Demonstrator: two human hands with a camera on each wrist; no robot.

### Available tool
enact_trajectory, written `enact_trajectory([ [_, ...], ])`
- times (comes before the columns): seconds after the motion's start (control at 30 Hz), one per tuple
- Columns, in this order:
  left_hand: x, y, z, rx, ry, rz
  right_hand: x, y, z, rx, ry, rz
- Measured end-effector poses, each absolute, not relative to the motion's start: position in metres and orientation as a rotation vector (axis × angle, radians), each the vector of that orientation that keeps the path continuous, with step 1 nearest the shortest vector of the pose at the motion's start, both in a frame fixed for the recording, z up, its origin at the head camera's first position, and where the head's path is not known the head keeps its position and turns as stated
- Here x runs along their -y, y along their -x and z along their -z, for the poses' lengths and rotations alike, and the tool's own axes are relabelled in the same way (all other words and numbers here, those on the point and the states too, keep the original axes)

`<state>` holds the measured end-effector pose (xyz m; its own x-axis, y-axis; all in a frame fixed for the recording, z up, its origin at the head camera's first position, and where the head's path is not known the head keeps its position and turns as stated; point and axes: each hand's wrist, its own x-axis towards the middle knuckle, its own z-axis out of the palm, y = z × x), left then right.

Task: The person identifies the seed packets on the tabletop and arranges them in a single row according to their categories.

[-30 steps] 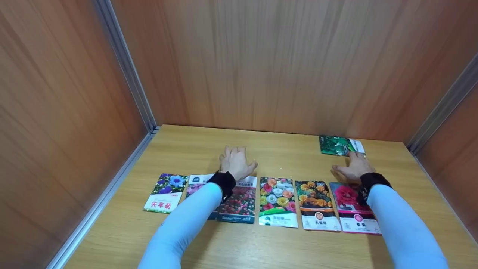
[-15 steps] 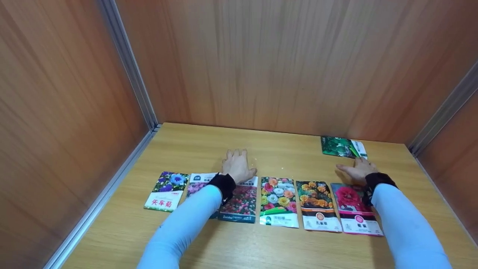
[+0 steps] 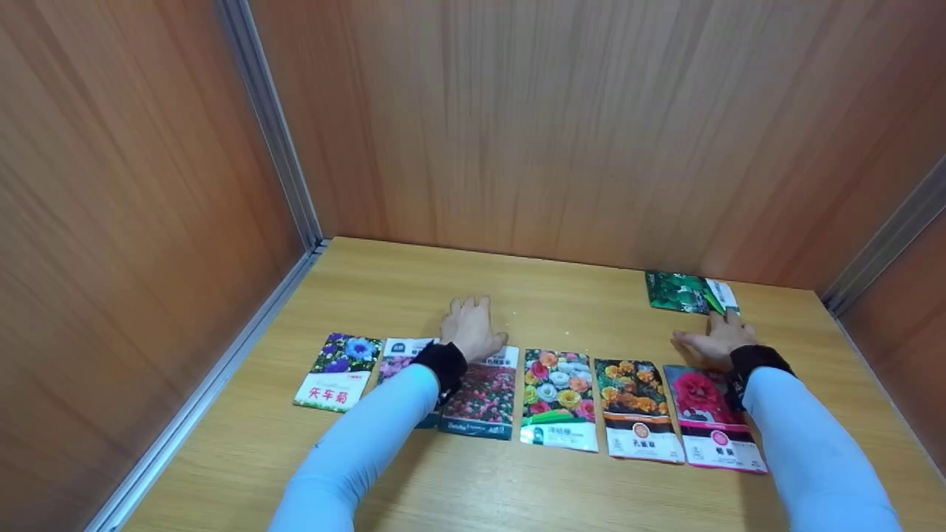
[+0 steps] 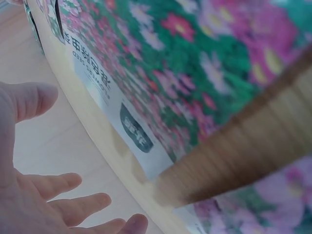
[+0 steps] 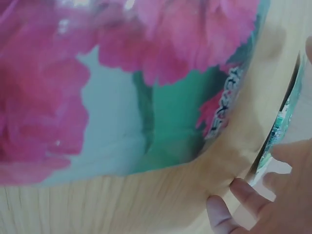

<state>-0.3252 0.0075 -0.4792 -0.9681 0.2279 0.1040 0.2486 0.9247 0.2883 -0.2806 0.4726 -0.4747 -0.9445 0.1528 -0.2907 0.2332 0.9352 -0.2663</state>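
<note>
My left hand (image 3: 471, 330) reaches over the seed packet with small red flowers (image 3: 480, 399), fingers spread beyond its top edge. In the left wrist view that packet (image 4: 161, 63) lies beside the outstretched fingers (image 4: 80, 207), and nothing is in the hand. On the right, my right hand (image 3: 718, 340) extends past the top of the seed packet with a magenta flower (image 3: 698, 399). Its fingertips are right at the near edge of a green leafy seed packet (image 3: 676, 292), which lies sideways against the back wall. The right wrist view shows the fingers (image 5: 251, 197) loosely spread, gripping nothing.
Between the hands lie a packet of multicoloured flowers (image 3: 558, 399) and one of orange flowers (image 3: 639, 410). A blue cornflower packet (image 3: 338, 372) ends the row at left, beside a partly covered pink-flower packet (image 3: 399, 358). Wood-grain panels (image 3: 517, 133) enclose the table.
My right hand has drawn back slightly from the green packet, its fingertips moving from over the white end to the near edge. The left hand hardly moves. The head view shifts a little.
</note>
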Motion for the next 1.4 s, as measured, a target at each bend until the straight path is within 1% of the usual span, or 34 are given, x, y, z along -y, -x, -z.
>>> enact_trajectory([
  [0.27,-0.004,0.325,0.479,3.015,0.354,0.525,-0.455,0.273,0.453,-2.776,-0.304,0.462],
  [0.5,-0.003,0.324,0.48,3.019,0.375,0.551,-0.456,0.278,0.461,-2.846,-0.261,0.435],
  [0.8,-0.004,0.32,0.476,2.993,0.454,0.557,-0.452,0.283,0.45,-2.782,-0.23,0.337],
  [1.0,-0.003,0.321,0.476,3.015,0.437,0.514,-0.455,0.295,0.463,-2.899,-0.119,0.16],
  [1.4,-0.003,0.317,0.475,3.062,0.424,0.548,-0.447,0.294,0.452,-3.036,-0.2,0.308],
])
